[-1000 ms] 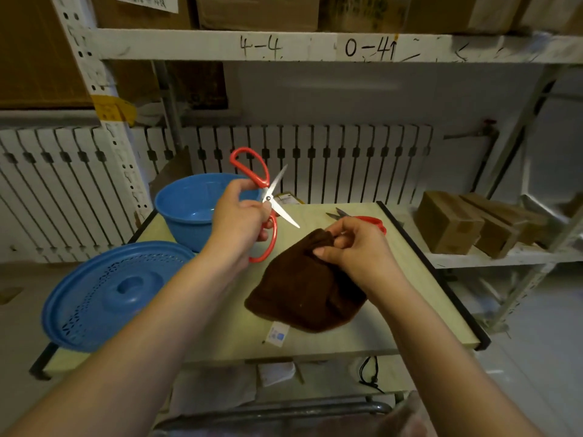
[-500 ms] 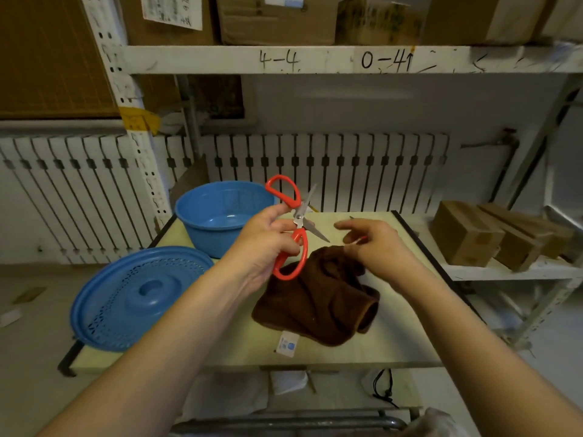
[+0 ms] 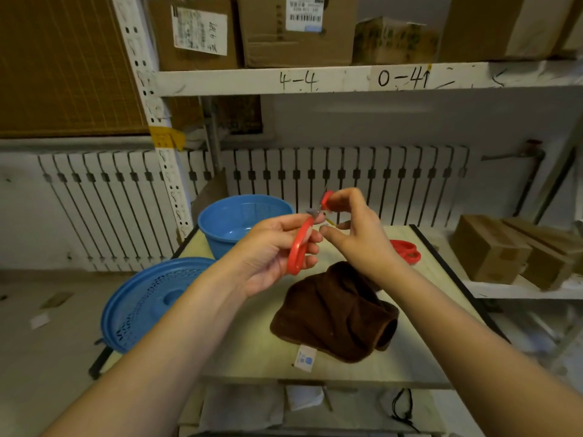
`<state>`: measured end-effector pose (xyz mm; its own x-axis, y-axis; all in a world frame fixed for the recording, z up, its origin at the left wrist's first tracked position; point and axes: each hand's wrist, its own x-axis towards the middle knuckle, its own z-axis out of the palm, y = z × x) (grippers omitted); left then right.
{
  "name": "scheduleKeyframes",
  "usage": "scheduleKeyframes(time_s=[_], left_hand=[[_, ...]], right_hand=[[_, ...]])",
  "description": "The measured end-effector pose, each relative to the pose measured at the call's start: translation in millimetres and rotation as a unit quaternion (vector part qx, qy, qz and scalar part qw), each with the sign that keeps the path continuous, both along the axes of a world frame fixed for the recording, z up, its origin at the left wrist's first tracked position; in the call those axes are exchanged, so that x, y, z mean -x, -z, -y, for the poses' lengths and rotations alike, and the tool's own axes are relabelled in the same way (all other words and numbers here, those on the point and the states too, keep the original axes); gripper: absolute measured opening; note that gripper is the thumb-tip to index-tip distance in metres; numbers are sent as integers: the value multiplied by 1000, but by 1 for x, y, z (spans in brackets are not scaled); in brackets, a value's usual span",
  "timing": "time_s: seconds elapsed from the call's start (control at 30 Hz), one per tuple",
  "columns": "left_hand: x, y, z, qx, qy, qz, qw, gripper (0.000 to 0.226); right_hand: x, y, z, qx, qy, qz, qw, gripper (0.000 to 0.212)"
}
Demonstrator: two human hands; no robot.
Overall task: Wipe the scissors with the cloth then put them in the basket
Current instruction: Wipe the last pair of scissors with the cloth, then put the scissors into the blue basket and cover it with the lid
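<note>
Holding red-handled scissors [image 3: 298, 247] at centre frame above the counter [image 3: 258, 351]: left hand [image 3: 277, 247] grips the lower handle loop, fingers curled around it; right hand [image 3: 356, 228] pinches the upper loop with curled fingers. Blades mostly hidden behind the hands; only a grey stub shows near the pivot, blurred. Brown cloth [image 3: 334, 313] lies crumpled on the counter below the hands, lower centre, not touched, white tag at its near edge. Blue basket [image 3: 239, 222] stands at the counter's far left, upper left of the hands. Blue perforated lid [image 3: 148, 304] overhangs the counter's left edge. Second scissors [image 3: 407, 250] lie on the counter, right of the right wrist.
</note>
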<state>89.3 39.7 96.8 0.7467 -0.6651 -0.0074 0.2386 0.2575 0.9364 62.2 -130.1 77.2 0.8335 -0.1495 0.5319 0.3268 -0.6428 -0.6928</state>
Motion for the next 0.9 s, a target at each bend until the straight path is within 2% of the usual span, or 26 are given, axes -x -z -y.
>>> scheduleKeyframes(time_s=[0.17,0.27,0.47,0.6,0.67,0.8,0.9], left_hand=[[-2,2,-2,-19,9,-5,1000,43],[-5,6,-1,-38,-5,15,999,32],[-7,6,9,-157,-63,161,972,15],[-6,7,20,-163,-121,228,952,5],[-8,7,22,-161,-146,239,946,4],[-12,11,24,-155,-154,236,947,6],[-14,16,23,-165,-156,256,940,7]], right_hand=[[-4,-4,-3,-6,37,9,999,39],[-3,-4,-1,27,73,-5,997,33],[6,2,-7,49,101,-26,993,23],[8,-13,-12,-36,71,-67,995,23],[11,-18,-10,-102,39,-87,990,26],[18,-18,-8,-123,-3,-148,981,40],[18,-14,-5,-174,-43,-185,966,60]])
